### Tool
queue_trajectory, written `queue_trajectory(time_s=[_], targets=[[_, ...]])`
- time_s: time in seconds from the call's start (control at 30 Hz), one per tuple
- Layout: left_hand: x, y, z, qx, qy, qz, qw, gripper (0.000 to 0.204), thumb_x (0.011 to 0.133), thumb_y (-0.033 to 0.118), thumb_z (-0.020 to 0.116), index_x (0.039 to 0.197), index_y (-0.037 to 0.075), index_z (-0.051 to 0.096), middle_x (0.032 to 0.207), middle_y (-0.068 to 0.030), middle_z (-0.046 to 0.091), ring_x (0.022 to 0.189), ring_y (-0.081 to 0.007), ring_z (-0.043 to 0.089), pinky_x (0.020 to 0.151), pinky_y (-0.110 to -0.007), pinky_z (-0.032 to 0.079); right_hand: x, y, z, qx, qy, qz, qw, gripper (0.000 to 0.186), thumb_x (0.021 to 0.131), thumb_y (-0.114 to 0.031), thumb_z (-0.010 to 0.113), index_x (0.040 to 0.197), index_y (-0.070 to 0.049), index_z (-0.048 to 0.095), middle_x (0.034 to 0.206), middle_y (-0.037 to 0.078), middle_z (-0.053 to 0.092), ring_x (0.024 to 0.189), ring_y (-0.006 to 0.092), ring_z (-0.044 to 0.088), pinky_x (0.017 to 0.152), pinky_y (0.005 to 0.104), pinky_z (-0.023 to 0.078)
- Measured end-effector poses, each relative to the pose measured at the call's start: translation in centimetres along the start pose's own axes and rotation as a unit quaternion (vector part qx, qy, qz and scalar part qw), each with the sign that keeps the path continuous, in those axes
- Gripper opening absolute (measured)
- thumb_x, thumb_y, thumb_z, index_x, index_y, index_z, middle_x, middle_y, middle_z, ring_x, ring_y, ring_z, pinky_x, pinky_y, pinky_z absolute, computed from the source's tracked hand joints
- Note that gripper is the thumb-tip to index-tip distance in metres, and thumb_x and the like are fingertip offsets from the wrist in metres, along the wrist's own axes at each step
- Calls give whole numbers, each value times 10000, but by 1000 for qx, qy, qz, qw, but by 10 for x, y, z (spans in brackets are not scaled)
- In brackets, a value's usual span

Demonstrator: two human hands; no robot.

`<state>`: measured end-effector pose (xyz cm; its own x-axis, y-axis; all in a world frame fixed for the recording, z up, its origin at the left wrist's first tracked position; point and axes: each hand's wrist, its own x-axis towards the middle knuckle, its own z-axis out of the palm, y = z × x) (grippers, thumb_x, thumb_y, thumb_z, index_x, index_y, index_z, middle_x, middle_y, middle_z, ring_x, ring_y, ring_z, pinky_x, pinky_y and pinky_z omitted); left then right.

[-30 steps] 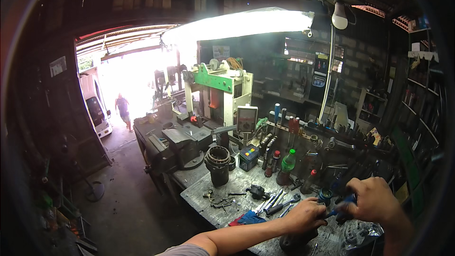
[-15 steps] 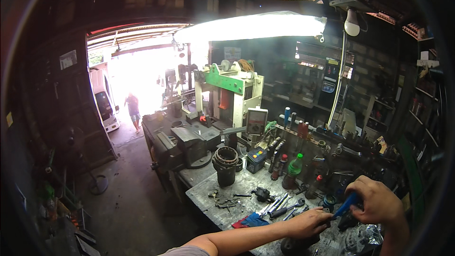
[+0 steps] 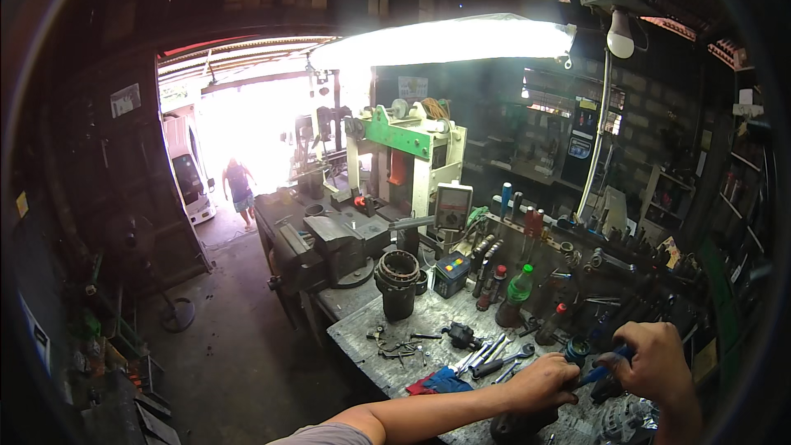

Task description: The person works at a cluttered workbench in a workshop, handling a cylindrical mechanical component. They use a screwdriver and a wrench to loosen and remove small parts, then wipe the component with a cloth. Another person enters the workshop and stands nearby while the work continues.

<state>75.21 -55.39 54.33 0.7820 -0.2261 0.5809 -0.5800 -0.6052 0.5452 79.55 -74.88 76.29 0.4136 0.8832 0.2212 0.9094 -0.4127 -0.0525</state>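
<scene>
My right hand is closed round one end of a blue-handled tool, whose exact kind I cannot make out. At its other end, the curled fingers of my left hand close on the tool. A dark, rounded metal part sits under my left hand, mostly hidden by it. Beyond the left wrist lie a red and blue cloth, a ratchet wrench and several chrome tools. A small open jar stands just past the tool.
The metal-topped bench carries a dark cylindrical housing, a blue box, a green-capped bottle and small loose parts. A bench vise and green-and-white press stand farther back. A person is near the bright doorway.
My right hand has shifted slightly and the blue tool now lies flatter between my hands. The person by the doorway has moved a little. The whole view has shifted slightly.
</scene>
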Motion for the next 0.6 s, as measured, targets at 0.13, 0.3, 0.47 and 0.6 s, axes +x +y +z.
queue_trajectory(time_s=[0.13,0.3,0.47,0.6], targets=[[-1,3,0,-46,19,40,998,283,914,224,838,1068,54,673,943,-145,715,1020,-380,706,1164,-537,447,-2,2,2,114,43,-93,988,373,781,-93,891,1126,-61,752,1108,144,696,909,317,767,767,405,633],[-1,5,-10,-1,-64,-69,996,293,928,241,828,1073,41,672,993,-158,735,1080,-380,706,1208,-551,429,2,-1,33,318,128,-89,935,364,847,45,778,1197,-32,711,1150,138,660,935,247,769,797,364,631],[-3,11,-1,-36,2,-19,999,306,909,266,848,967,64,626,915,-137,693,1018,-369,704,1230,-602,398,2,-1,71,415,211,-66,882,457,906,102,698,1343,6,604,1219,126,611,934,182,732,832,324,616],[-3,11,-8,27,-29,-60,997,265,921,233,827,1041,55,672,1006,-146,711,1089,-364,703,1237,-617,379,-2,-4,84,486,251,-21,837,476,947,44,702,1399,-24,568,1204,112,602,992,161,706,880,322,603]])
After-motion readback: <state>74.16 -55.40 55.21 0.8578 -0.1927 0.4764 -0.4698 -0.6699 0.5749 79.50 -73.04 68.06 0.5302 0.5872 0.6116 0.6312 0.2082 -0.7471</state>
